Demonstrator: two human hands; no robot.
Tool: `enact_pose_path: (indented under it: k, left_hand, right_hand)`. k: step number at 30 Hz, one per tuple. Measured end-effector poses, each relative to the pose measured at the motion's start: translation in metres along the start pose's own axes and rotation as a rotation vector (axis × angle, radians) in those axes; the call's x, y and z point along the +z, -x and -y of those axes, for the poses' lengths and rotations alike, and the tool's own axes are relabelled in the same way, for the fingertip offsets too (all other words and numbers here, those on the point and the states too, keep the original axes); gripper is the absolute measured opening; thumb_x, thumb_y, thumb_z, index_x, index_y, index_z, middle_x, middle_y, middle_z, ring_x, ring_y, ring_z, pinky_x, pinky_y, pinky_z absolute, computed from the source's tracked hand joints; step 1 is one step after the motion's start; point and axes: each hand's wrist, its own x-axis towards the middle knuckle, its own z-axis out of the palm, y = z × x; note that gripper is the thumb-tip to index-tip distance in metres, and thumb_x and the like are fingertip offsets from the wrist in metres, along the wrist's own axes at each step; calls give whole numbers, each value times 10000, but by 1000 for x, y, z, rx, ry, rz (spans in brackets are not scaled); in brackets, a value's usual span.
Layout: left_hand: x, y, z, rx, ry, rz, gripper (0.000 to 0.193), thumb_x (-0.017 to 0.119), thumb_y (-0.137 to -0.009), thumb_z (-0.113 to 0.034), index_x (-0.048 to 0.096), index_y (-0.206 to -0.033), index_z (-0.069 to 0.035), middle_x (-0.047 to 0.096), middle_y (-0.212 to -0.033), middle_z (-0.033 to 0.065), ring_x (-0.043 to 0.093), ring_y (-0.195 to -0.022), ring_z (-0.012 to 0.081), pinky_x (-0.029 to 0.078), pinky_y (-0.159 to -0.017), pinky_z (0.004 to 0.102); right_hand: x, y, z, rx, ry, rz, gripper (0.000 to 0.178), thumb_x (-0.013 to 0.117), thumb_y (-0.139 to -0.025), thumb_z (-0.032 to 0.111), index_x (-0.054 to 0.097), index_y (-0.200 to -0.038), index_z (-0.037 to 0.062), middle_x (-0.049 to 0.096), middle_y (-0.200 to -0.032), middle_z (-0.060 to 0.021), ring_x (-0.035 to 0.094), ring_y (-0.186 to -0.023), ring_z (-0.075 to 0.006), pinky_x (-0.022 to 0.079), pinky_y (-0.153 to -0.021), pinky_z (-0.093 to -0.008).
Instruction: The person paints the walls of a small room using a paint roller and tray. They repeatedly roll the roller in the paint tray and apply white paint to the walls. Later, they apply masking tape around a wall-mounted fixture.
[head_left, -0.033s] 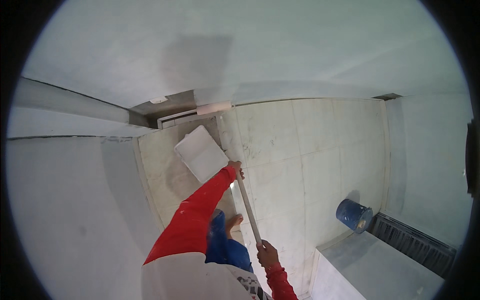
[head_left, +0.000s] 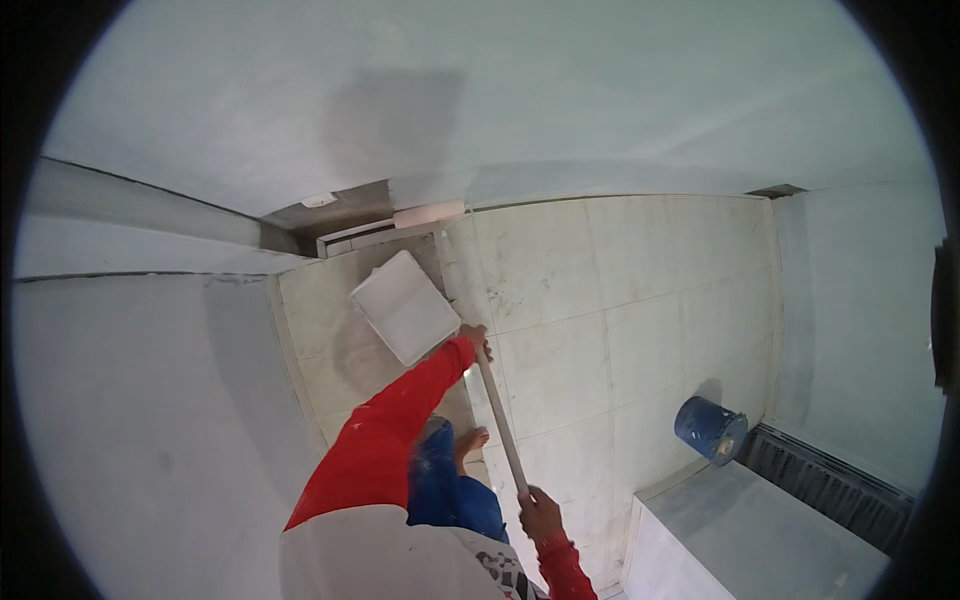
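Observation:
A long pale pole slants across the middle of the view, and both my hands are closed around it. My left hand grips it farther up, beside the corner of a white paint tray on the floor. Lower down, near my body, my right hand wraps the pole's near part. A paint roller sleeve, pinkish white, lies against the foot of the far wall; it appears to belong to this pole, though the link between them is hard to make out.
Pale tiles cover the floor, with a raised strip beside the tray. A blue bucket stands at the right, near a grey-topped block and a dark grille. Painted walls enclose the space; an unpainted patch shows behind the roller.
Both hands and the pole have shifted very slightly to the right in the view. The roller sleeve stays almost in place at the wall's foot.

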Motion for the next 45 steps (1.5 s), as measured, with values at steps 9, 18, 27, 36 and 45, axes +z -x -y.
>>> enact_pose_path:
  k: [9,18,27,36,45]
  left_hand:
    - [24,180,48,118,-45,246,360,541,-922,-152,226,-1071,-60,477,-765,162,569,-528,301,561,-475,517]
    - [21,180,45,104,70,364,331,550,-919,-158,266,-1073,-85,489,-748,175,566,-510,330,537,-470,565]
    - [-8,22,-15,137,-13,30,271,533,-892,-170,356,-1084,-97,483,-767,155,535,-523,318,530,-505,581]
    - [-6,-38,-19,120,-63,-103,253,531,-884,-188,376,-1049,-76,473,-730,129,517,-533,283,521,-501,544]
    - [25,-37,-2,4,-12,-13,313,556,-871,-233,387,-1056,-45,471,-764,131,529,-551,291,534,-513,539]
  right_hand:
    - [-45,141,-67,-47,91,6,335,560,-956,251,577,-1244,81,609,-740,-12,543,-646,-106,468,-575,-276]
    - [-46,131,-32,-103,216,-44,363,528,-953,341,584,-1188,69,634,-753,-118,605,-680,-258,488,-584,-366]
    - [7,23,41,-123,295,-50,420,470,-957,428,576,-1121,57,640,-827,-264,619,-803,-462,494,-650,-501]
    - [22,-32,47,-80,307,-94,447,513,-940,429,608,-1136,39,642,-714,-161,643,-657,-252,499,-623,-385]
    - [-3,-27,31,35,292,-95,420,508,-941,424,601,-1159,77,663,-876,-256,645,-858,-440,508,-702,-476]
